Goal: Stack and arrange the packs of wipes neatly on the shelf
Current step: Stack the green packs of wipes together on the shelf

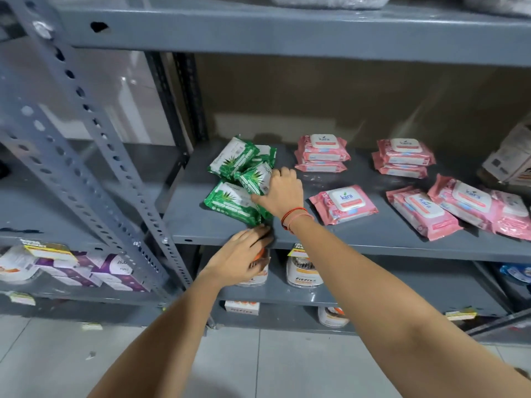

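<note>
Grey metal shelf (359, 234), painted, slotted-angle uprights at the left end; brown back panel behind. Pale tiled floor (287, 366) is seen below.

Green packs of wipes (234, 201) are heaped untidily at the left end of the shelf, one overhanging the front edge, others tilted against each other toward the back.

Right hand (283, 192) is laid on the green heap, fingers closed around one tilted green pack (254, 179); a red thread band is worn at the wrist.

Left hand (240, 255) is held at the front edge of the shelf, just below the overhanging green pack, fingers loosely extended; whether anything is gripped cannot be told.

Pink packs of wipes (343, 203) are spread over the middle and right of the shelf: two low stacks of two near the back edge, one single pack mid-shelf, three overlapping loosely toward the front right.

White tubs (304, 275) are stored on the shelf beneath; purple-and-white boxes (115, 271) are noted on the neighbouring rack at the left.
</note>
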Tool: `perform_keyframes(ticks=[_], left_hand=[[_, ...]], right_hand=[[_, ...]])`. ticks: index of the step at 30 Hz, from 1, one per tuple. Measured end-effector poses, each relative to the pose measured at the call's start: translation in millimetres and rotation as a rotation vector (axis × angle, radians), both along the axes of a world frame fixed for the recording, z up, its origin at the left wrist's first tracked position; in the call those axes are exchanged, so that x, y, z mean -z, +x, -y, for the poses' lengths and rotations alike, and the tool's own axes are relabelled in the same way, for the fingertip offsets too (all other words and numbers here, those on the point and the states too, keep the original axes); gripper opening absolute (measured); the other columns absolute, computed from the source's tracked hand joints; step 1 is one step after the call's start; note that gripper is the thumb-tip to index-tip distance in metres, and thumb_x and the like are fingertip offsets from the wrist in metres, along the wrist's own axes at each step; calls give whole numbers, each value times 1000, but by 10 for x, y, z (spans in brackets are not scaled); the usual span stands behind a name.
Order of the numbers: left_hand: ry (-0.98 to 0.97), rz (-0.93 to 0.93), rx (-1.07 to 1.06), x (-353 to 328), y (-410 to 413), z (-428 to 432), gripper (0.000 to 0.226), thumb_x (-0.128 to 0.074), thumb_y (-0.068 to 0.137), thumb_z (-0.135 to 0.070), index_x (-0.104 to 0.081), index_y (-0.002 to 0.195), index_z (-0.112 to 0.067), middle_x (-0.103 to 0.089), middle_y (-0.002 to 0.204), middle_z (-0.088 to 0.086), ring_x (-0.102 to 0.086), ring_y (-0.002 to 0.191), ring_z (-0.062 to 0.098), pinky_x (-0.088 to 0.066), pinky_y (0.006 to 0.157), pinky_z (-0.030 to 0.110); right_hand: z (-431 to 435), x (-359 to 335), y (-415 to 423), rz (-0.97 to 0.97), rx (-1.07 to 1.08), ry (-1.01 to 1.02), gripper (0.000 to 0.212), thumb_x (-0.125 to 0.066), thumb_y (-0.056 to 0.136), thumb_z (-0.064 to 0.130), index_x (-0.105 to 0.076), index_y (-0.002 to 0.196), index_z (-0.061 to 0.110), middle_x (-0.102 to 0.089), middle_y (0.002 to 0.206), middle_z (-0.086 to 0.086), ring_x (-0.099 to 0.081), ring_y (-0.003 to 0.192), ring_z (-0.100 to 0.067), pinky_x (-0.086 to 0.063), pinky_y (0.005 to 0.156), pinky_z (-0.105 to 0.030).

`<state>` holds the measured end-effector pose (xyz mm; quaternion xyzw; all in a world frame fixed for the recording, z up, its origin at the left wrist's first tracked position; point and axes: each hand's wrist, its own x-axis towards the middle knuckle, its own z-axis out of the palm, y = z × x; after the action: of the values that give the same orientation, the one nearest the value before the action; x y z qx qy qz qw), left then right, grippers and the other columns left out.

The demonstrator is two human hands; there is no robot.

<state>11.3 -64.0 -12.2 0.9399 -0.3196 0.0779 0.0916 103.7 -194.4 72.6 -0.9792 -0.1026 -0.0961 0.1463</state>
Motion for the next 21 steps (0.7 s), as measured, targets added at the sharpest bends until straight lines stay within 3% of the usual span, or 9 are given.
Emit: perform_keyframes(ticks=[6,12,15,21], left_hand=[[-51,-94,-57,-39,104,125,59,-49,92,-41,-39,137,-5,-37,146,17,-27,138,30,-24,113,41],[-28,11,-36,9,-21,-40,49,-45,92,-35,-46,131,-5,-48,138,15,-42,130,26,-31,109,38],[4,68,-145,81,-87,-315,47,-40,93,-30,-46,132,-4,-49,139,14,-43,130,25,-31,109,42],[32,74,-365,136,-90,-675,58,-23,94,-41,-38,138,-6,-42,144,12,-37,135,24,-30,110,43]], right_hand=[[-188,-3,57,-29,-109,-5,76,-67,74,58,-51,124,3,-52,128,-14,-43,122,-31,-39,97,-43],[-279,-13,119,-127,-175,-36,76,-67,75,56,-49,126,3,-51,130,-14,-43,123,-31,-39,99,-45],[-328,17,135,-145,-166,-19,76,-67,74,57,-50,125,3,-52,128,-14,-44,122,-32,-40,98,-45],[-366,-29,230,-192,-185,-100,84,-66,71,65,-50,125,3,-50,132,-14,-43,125,-33,-40,98,-47]])
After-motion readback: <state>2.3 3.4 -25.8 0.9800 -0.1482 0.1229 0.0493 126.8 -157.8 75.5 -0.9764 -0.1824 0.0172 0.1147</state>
